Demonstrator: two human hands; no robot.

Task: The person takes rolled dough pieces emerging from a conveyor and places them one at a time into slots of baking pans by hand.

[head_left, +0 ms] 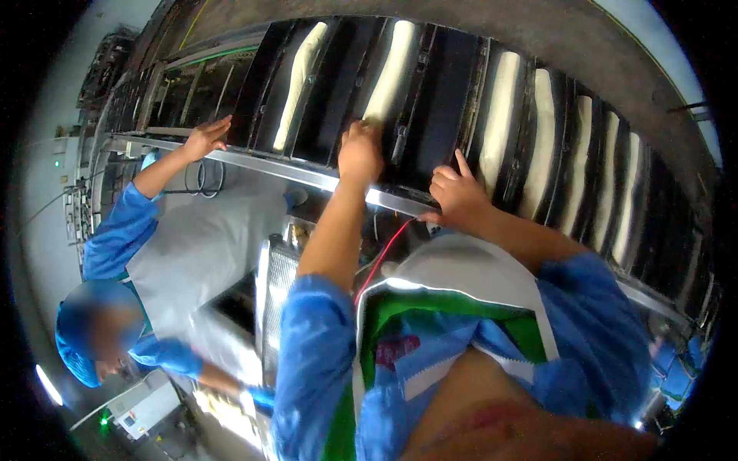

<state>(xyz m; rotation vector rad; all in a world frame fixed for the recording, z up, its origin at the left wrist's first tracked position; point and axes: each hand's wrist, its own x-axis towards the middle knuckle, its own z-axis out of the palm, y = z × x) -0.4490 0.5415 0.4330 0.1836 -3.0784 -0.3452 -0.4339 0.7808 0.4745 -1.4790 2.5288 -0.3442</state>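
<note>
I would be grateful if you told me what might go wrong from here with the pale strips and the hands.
The left hand is at the near end of a pale dough-like strip, so a hard press might dent it or push it crooked.

The right hand is beside the black trays; if they move, fingers could be pinched.

A red cord runs up close to the right hand and might snag.
</note>
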